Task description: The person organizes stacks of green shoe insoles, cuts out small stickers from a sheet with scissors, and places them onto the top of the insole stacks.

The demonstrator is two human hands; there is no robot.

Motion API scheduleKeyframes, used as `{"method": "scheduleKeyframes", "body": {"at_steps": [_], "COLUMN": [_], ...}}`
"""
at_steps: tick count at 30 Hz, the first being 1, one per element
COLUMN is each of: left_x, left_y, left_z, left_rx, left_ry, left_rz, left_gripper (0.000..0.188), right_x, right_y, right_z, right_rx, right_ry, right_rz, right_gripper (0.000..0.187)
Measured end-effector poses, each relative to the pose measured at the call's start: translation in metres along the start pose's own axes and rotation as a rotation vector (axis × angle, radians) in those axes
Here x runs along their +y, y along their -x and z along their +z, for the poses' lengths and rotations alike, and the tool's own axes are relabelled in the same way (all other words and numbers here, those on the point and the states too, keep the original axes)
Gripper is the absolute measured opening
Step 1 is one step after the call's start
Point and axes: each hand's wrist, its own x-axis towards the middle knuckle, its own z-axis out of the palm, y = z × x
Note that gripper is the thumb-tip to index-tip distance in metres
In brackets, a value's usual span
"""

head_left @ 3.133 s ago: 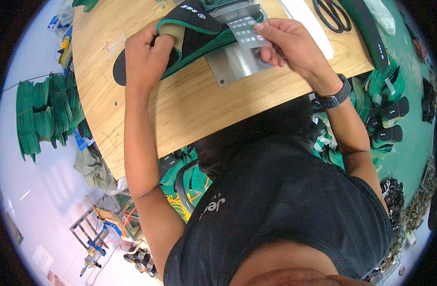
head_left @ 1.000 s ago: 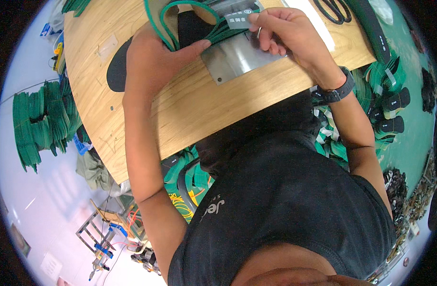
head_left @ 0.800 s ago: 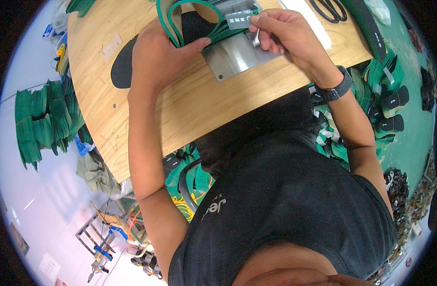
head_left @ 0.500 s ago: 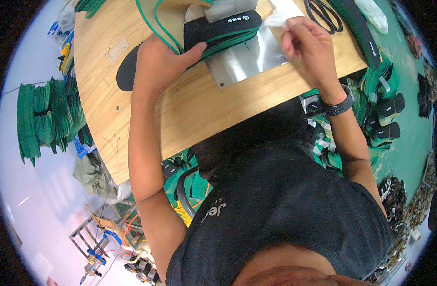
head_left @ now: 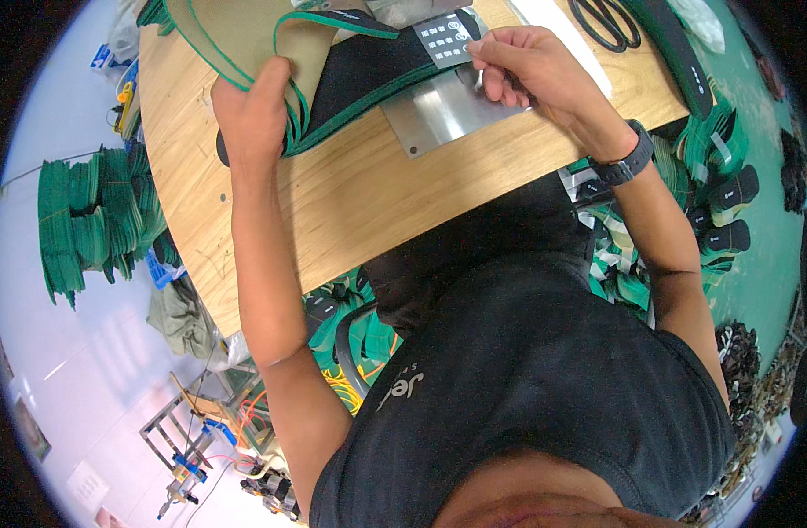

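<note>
1. Far L: green stack point(head_left: 95, 220), off the table point(head_left: 359, 185), past its L edge.
2. L hand point(head_left: 254, 110): over upper L of table, thumb up on tan lining, fingers curled round green edges; gripping the black strips point(head_left: 368, 75).
3. Strips: on table, top ctr, btwn both hands. Long axis slants lower L to upper R; far end pts upper R. Tan flap point(head_left: 245, 35) bends back up & L; a 2nd layer folds over, w/ its tip pointing R.
4. Metal plate point(head_left: 447, 114): flat on table, partly under strips' R end, sticking out twd the person.
5. Clear film point(head_left: 440, 40) w/ white print: over strips' R end, slightly tilted; can't tell if it's touching.
6. R hand point(head_left: 540, 75): thumb & forefinger pinch film's R edge, other fingers loosely bent. Watch point(head_left: 628, 163) on wrist.
7. Far R: white paper point(head_left: 548, 13) just behind R hand, then black cord point(head_left: 607, 26) in loops.
8. Vs 0.5 s ago: L hand has shifted L, thumb no longer reaching along the strips; tan flap spreads farther L. R end was uncovered then, now film's over it. R hand was up by the paper, now lower & closer to strips.
</note>
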Motion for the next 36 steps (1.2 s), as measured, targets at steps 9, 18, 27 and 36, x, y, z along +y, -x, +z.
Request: {"method": "scheduleKeyframes", "body": {"at_steps": [9, 18, 27, 36], "left_x": [0.005, 0.016, 0.015, 0.015], "left_y": [0.005, 0.011, 0.012, 0.011], "left_z": [0.004, 0.01, 0.026, 0.017], "left_rx": [0.016, -0.225, -0.372, -0.282], "left_ry": [-0.018, -0.35, -0.576, -0.478], "left_rz": [0.026, -0.06, 0.287, 0.139], "left_gripper": [0.02, 0.027, 0.042, 0.024], "right_x": [-0.002, -0.002, 0.002, -0.003], "right_y": [0.0, -0.002, -0.004, 0.026], "right_z": [-0.001, 0.004, 0.005, -0.004], "right_rx": [0.003, 0.08, 0.104, 0.391], "right_ry": [-0.016, 0.02, 0.029, -0.296], "right_rz": [0.036, 0.012, -0.022, -0.255], "right_gripper": [0.025, 0.026, 0.025, 0.021]}}
